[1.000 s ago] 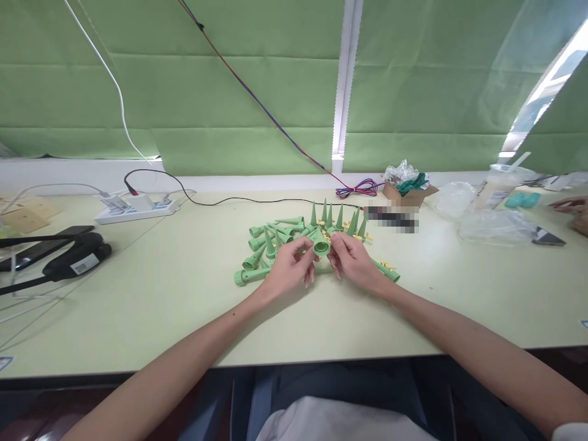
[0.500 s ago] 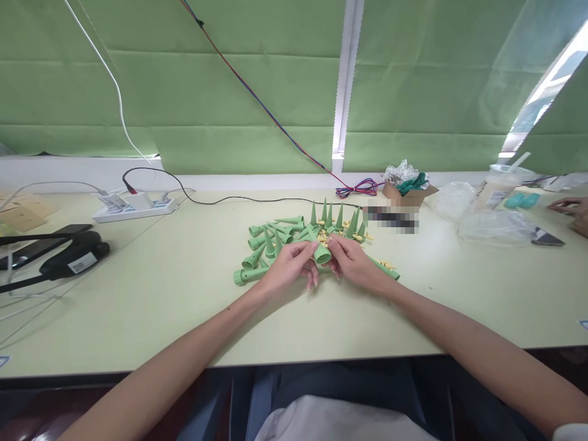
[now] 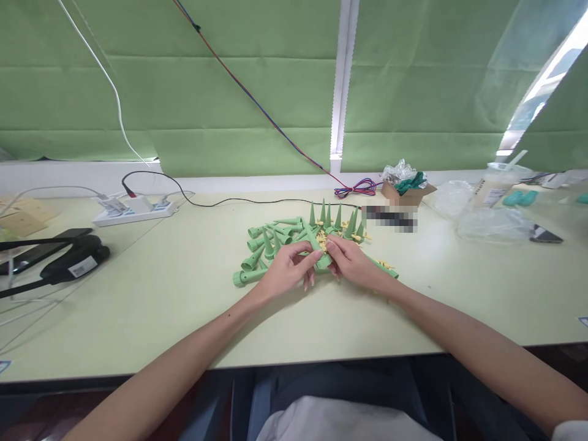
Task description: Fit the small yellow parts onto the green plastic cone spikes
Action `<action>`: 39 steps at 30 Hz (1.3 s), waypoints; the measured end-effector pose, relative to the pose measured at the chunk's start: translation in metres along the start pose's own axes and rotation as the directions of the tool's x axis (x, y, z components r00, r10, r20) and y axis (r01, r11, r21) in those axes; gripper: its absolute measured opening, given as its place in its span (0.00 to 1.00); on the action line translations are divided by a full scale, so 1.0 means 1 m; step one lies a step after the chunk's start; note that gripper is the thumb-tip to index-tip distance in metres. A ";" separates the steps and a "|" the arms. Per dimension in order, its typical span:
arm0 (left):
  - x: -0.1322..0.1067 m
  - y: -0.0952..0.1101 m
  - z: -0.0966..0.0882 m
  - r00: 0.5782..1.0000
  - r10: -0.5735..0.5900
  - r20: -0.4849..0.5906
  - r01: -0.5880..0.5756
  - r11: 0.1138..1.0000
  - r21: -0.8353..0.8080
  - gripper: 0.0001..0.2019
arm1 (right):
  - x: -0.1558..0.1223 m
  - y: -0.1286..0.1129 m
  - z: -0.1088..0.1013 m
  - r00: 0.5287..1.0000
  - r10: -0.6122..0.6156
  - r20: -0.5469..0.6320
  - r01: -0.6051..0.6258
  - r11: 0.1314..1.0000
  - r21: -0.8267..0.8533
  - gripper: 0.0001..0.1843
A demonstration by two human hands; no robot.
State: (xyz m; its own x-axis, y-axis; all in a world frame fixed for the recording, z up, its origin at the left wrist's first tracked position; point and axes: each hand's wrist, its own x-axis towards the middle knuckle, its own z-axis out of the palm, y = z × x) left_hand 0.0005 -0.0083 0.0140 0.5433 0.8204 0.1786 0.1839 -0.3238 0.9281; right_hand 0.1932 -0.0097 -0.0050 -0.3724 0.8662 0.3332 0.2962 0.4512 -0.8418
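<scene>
My left hand point(image 3: 285, 270) and my right hand point(image 3: 353, 262) meet over the table's middle, both with fingers closed on one green plastic cone point(image 3: 316, 246) held between them, its tip pointing up and away. Behind them lies a pile of green cones point(image 3: 275, 236), some lying flat, several standing upright point(image 3: 337, 217). Small yellow pieces point(image 3: 327, 236) are scattered among the cones and more lie beside my right wrist point(image 3: 384, 264). One long green cone point(image 3: 245, 277) lies just left of my left hand.
A white power strip point(image 3: 135, 211) with cables sits at the back left, a black device point(image 3: 76, 260) near the left edge. A small cardboard box point(image 3: 407, 193), plastic bags point(image 3: 493, 223), a bottle point(image 3: 491, 187) and a phone point(image 3: 546, 234) stand at the right. Green blinds hang behind.
The cone held between my hands has turned from open mouth facing me to lying along my fingers with its tip upward. Another person's hand at the far right edge has gone from view.
</scene>
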 end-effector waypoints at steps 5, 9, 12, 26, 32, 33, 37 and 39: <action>0.000 -0.004 0.001 0.999 0.015 -0.034 -0.013 0.997 0.072 0.17 | 0.000 -0.002 -0.001 1.000 -0.003 0.005 0.003 0.999 -0.048 0.23; 0.000 -0.003 0.002 0.998 0.041 -0.039 -0.036 0.993 0.108 0.17 | -0.001 -0.005 -0.002 1.000 -0.014 0.004 0.014 0.995 -0.101 0.24; -0.001 -0.001 0.003 0.998 0.056 -0.041 -0.050 0.992 0.120 0.18 | -0.001 -0.007 -0.003 0.999 -0.037 -0.017 0.034 0.989 -0.143 0.25; -0.001 -0.007 0.000 0.939 0.342 0.026 -0.317 0.839 0.443 0.11 | -0.001 -0.011 -0.001 0.999 -0.036 -0.002 0.036 0.990 -0.134 0.33; -0.002 -0.016 -0.001 0.851 0.501 0.157 -0.488 0.646 0.587 0.12 | -0.001 -0.009 -0.002 1.000 0.001 0.010 0.000 0.995 -0.102 0.34; -0.003 -0.017 -0.001 0.854 0.494 0.161 -0.479 0.629 0.612 0.13 | -0.001 -0.008 -0.002 1.000 0.009 0.013 -0.008 0.995 -0.098 0.34; -0.002 -0.021 0.000 0.866 0.486 0.119 -0.437 0.620 0.651 0.13 | -0.001 -0.006 -0.001 1.000 0.018 -0.016 -0.020 0.996 -0.089 0.34; -0.001 -0.021 0.001 0.862 0.502 0.070 -0.426 0.642 0.638 0.13 | -0.001 -0.006 0.001 0.999 0.028 -0.042 -0.031 0.997 -0.066 0.34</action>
State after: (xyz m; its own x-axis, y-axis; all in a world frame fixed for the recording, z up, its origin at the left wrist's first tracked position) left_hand -0.0033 -0.0028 -0.0062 0.6178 0.5114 0.5973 0.4091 -0.8578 0.3113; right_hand 0.1911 -0.0130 -0.0009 -0.3271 0.8867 0.3268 0.3651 0.4375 -0.8218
